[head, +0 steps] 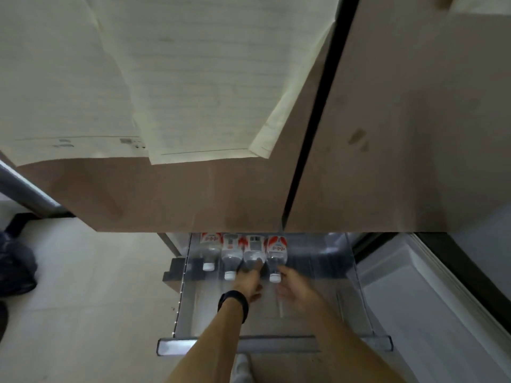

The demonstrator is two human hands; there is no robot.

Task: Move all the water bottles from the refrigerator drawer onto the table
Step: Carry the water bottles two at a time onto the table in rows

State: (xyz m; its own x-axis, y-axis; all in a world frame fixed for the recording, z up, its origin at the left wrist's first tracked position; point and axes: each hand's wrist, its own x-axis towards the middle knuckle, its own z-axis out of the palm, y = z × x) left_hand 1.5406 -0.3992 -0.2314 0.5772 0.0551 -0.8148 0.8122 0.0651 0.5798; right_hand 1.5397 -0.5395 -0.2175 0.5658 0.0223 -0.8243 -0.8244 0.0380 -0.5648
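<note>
Several clear water bottles with red-and-white labels lie side by side at the back of the pulled-out refrigerator drawer (326, 272), white caps pointing toward me. From the left they are a first bottle (210, 247), a second (231, 254), a third (253, 248) and a fourth (276, 251). My left hand (247, 280), with a black band on its wrist, reaches in with its fingers stretched over the third bottle's neck, hiding its cap. My right hand (296, 288) is blurred, fingers spread, its fingertip just beside the fourth bottle's neck. The table is out of view.
The closed upper refrigerator doors (171, 194) overhang the back of the drawer, with paper sheets (193, 92) stuck on them. The drawer's front rail (276, 344) lies under my forearms. A dark bag (15, 266) sits on the pale floor at left.
</note>
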